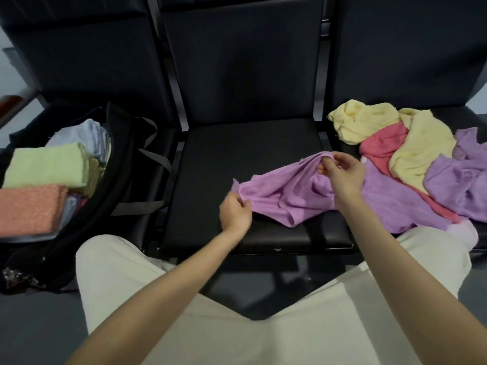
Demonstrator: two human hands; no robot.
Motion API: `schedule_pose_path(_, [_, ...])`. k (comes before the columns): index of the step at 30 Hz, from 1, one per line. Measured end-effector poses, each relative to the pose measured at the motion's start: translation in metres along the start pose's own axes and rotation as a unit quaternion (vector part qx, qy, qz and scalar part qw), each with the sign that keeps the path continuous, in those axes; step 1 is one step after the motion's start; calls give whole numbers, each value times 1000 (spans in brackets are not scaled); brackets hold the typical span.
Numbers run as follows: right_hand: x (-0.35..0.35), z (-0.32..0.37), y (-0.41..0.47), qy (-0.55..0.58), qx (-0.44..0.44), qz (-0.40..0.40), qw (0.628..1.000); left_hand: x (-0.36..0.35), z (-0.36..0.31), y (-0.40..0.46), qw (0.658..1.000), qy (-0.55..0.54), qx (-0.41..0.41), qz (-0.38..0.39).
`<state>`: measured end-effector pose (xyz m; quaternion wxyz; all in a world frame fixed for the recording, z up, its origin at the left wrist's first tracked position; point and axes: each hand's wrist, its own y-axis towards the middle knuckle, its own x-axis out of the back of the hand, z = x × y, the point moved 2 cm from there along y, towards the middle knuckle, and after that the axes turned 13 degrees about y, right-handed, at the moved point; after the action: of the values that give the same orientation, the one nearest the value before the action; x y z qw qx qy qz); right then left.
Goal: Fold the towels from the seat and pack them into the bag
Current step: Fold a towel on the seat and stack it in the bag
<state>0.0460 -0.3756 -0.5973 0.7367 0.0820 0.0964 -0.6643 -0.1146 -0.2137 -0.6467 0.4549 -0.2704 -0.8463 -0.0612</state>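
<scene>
We note both hands, left hand and right hand, pinching 1 purple towel; its length spans between their fingers.

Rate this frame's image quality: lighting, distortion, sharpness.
Head view: dim, even lighting with no glare; the black seat swallows detail. Wide-angle distortion bows the seat backs and stretches the forearms. The purple towel and both hands are fairly sharp; the folded towels in the bag at the left edge look soft.

bag left, holding folded towels | seat centre | towel pile right
</scene>
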Motion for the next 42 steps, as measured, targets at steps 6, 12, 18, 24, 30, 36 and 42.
schedule_pose_path(6, [-2, 16, 17, 53, 20, -92, 994, 114, -10, 72, 977, -59, -28, -205])
schedule_pose_path(12, [-13, 21, 16, 84, 32, -133, 987, 150, 10, 86, 975, -132, 53, -172])
schedule_pose_path(18, [-15, 23, 4, 7, 64, -91, 994, 150, 32, 81, 953, -250, 138, -102])
schedule_pose_path(24, [-30, 64, -14, -22, 188, -118, 975, 198, -16, 65, 885, -388, -18, -256])
schedule_pose_path(30, [-49, 113, -38, 87, 277, -102, 952, 253, -51, 36, 795, -427, -131, -411])
schedule_pose_path(36, [-53, 117, -23, -7, 293, -36, 955, 265, -35, 59, 835, -419, -67, -350])
schedule_pose_path(42, [-71, 107, 14, -102, 229, 13, 968, 263, -49, 102, 938, -246, -75, -230])
